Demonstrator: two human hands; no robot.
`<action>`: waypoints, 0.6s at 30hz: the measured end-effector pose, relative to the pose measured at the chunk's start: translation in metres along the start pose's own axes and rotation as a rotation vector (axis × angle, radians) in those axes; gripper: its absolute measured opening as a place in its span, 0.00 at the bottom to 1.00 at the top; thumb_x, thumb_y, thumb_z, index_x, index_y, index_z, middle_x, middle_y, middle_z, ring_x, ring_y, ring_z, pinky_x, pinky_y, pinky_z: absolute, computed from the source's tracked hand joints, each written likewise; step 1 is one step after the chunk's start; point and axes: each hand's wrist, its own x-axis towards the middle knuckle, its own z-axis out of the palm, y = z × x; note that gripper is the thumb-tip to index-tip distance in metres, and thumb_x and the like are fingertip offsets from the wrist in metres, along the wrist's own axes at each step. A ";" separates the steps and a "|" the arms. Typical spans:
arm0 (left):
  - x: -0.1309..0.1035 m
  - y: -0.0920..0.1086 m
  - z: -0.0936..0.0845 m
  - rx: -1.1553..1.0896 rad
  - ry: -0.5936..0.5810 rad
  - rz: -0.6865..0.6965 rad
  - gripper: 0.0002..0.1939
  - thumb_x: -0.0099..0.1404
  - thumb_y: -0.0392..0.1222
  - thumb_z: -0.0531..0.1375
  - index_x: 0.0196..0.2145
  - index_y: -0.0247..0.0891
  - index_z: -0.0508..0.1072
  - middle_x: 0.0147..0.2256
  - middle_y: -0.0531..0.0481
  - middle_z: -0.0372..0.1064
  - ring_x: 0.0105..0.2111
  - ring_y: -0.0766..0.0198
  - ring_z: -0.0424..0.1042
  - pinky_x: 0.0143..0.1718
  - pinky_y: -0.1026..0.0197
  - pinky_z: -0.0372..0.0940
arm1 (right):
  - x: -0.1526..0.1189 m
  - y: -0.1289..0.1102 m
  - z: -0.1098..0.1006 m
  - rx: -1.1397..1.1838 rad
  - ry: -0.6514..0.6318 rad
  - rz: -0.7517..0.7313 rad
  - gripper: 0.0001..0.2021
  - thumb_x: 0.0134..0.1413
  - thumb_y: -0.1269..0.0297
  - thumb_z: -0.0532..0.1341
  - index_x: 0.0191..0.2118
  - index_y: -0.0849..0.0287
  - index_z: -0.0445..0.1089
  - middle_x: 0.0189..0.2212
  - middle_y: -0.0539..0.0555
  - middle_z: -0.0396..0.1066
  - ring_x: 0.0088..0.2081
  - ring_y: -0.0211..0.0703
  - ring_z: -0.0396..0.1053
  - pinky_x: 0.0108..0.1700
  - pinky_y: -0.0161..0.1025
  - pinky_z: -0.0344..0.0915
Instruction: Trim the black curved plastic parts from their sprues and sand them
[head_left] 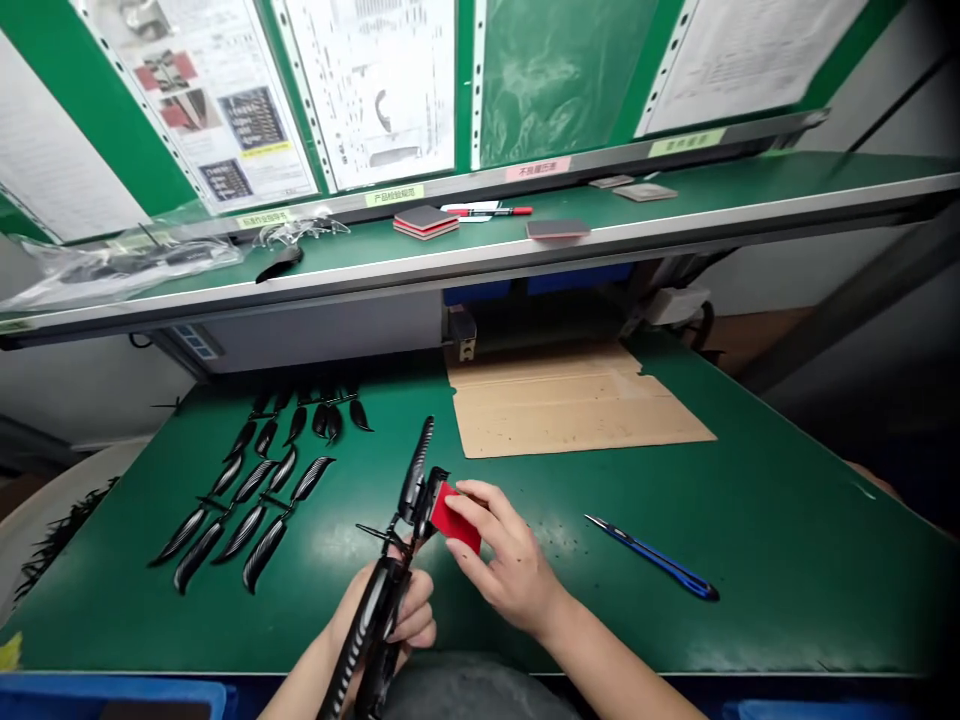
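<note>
My left hand (414, 612) is closed around a pair of glossy black plastic parts (366, 615), leaf-shaped and joined by a thin sprue, held tilted over the table's front edge. My right hand (514, 565) pinches a red sanding pad (459, 520) between thumb and fingers. The pad's far edge meets the upper end of one black part; its working face is turned away. To the left, several similar black parts with striped highlights (262, 540) lie in rows on the green table (360, 640).
A blue craft knife (652, 560) lies on the right. Behind my hands is a flat cardboard sheet (562, 410). The shelf above holds stacked grey-and-red pads (426, 221), a red marker (514, 211) and plastic bags (135, 265). A blue bin (120, 690) sits at lower left.
</note>
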 end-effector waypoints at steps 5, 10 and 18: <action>-0.003 0.002 0.009 -0.004 0.136 -0.047 0.17 0.61 0.51 0.60 0.24 0.37 0.62 0.13 0.61 0.47 0.12 0.77 0.41 0.20 0.64 0.41 | 0.009 0.002 0.001 -0.177 -0.141 -0.223 0.22 0.59 0.64 0.57 0.59 0.55 0.59 0.53 0.62 0.62 0.50 0.49 0.64 0.49 0.47 0.68; 0.002 0.003 0.013 0.051 0.213 -0.079 0.15 0.62 0.53 0.59 0.29 0.40 0.62 0.13 0.63 0.45 0.12 0.76 0.39 0.21 0.64 0.39 | 0.019 0.010 -0.013 -0.222 -0.206 -0.252 0.18 0.60 0.62 0.55 0.56 0.56 0.62 0.51 0.61 0.64 0.48 0.47 0.65 0.47 0.45 0.68; 0.020 0.004 0.018 0.040 0.188 -0.104 0.15 0.61 0.52 0.60 0.28 0.39 0.62 0.13 0.63 0.47 0.12 0.76 0.39 0.21 0.64 0.38 | 0.025 0.022 -0.025 -0.177 -0.216 -0.224 0.17 0.61 0.63 0.54 0.55 0.55 0.64 0.51 0.60 0.64 0.47 0.46 0.65 0.47 0.45 0.68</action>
